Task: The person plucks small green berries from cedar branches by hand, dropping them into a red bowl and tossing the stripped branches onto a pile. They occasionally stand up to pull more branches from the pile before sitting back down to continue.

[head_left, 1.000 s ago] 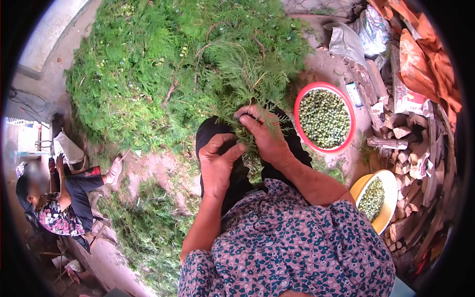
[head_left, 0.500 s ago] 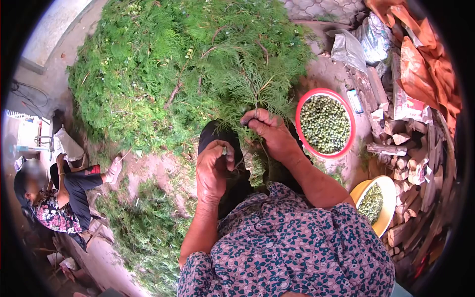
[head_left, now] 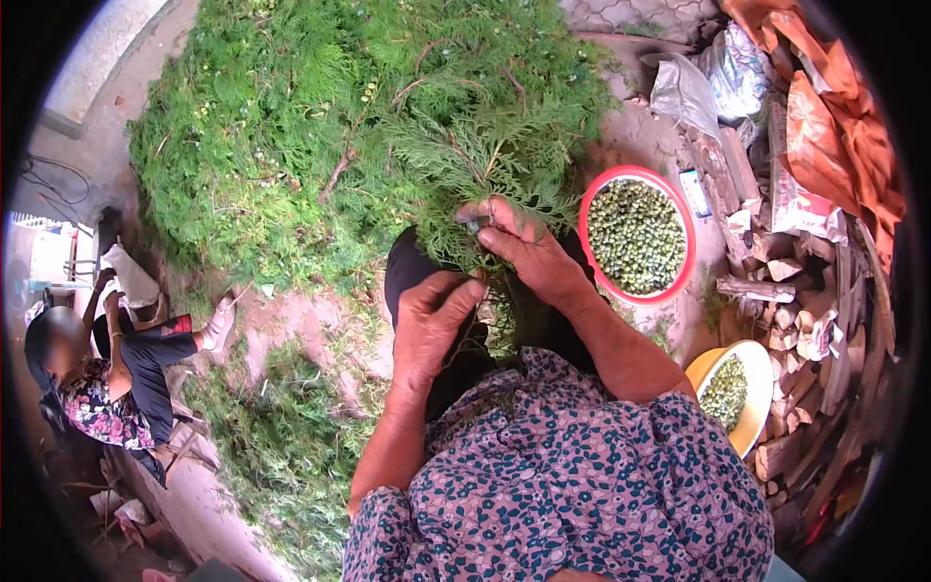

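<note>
A feathery green evergreen sprig (head_left: 477, 167) rises in front of my knees, with flat, scale-like leaves. My right hand (head_left: 531, 257) is closed around its lower part; a small bluish-green bit shows between thumb and forefinger. Below and to the left, my left hand (head_left: 433, 325) is closed, thumb and forefinger pinched together at the sprig's lower end. Whether a small berry-like cone sits in that pinch is too small to make out. Right of my right hand stands a red-rimmed basin (head_left: 692, 242) holding many small green cones (head_left: 635, 238).
A big heap of cut evergreen branches (head_left: 262, 145) lies ahead, with more greenery (head_left: 281, 436) at lower left. A yellow basin (head_left: 700, 372) with green cones stands at right, near stacked firewood (head_left: 786, 330) and sacks (head_left: 732, 78). Another person (head_left: 112, 378) sits at left.
My left hand has moved up and right to the sprig, its fingertips now pinched. My right hand has shifted slightly left, and the sprig leans left. The seated person's hands have moved.
</note>
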### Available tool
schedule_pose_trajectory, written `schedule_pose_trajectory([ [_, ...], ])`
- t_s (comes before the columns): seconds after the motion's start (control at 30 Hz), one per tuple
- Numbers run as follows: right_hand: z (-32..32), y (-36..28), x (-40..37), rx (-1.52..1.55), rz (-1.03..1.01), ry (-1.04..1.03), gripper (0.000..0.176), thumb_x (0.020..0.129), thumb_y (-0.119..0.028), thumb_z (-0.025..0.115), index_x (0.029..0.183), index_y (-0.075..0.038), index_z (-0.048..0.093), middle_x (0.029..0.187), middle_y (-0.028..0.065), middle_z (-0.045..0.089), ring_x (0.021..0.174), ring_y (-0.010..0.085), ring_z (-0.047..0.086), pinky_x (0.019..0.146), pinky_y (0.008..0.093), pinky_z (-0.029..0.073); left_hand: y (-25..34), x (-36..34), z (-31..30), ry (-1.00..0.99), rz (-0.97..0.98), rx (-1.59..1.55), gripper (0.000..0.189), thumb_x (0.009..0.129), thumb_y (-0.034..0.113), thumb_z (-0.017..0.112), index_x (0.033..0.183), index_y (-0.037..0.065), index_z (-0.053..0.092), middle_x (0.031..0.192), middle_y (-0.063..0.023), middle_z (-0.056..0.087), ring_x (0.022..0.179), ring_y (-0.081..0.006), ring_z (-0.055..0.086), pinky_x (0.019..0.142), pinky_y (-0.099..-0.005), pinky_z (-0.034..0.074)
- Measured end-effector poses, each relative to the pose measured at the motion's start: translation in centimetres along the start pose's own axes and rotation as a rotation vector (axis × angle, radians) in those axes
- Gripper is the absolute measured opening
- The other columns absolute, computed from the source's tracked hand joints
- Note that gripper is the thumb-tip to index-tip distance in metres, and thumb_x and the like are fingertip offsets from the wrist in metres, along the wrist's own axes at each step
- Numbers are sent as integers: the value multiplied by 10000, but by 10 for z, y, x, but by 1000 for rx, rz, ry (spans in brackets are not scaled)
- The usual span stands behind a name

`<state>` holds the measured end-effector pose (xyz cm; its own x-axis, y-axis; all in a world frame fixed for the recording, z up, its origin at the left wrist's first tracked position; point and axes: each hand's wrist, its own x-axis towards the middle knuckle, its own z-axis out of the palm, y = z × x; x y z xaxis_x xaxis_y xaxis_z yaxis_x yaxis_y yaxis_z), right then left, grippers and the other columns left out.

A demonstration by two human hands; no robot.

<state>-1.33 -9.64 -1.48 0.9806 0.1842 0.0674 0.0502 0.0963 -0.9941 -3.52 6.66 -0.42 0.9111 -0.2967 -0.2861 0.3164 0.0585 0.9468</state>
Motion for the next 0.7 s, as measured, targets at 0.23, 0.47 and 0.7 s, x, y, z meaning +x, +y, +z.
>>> schedule_pose_trajectory([
  [0.23,-1,-5,2,107,-86,148,207,916,-134,426,1040,-5,531,895,13,533,805,74,473,757,229,389,-3,-3,-4,-12,-82,-171,149,794,94,639,872,-34,641,663,-27,591,553,-69,486,498,-196,368],
  [0.47,-12,4,0,-102,-50,290,193,895,-117,480,968,44,557,812,3,552,783,67,487,710,209,395,-6,4,-9,70,-75,-188,133,783,106,651,822,-20,642,604,-44,583,432,-40,411,394,-170,286],
  [0.7,-24,9,-3,178,-67,552,211,873,-116,533,1038,12,564,905,-13,560,823,64,499,761,208,406,-13,16,-33,140,-2,-535,177,800,150,630,880,-7,617,647,-59,589,395,-42,380,348,-157,248],
])
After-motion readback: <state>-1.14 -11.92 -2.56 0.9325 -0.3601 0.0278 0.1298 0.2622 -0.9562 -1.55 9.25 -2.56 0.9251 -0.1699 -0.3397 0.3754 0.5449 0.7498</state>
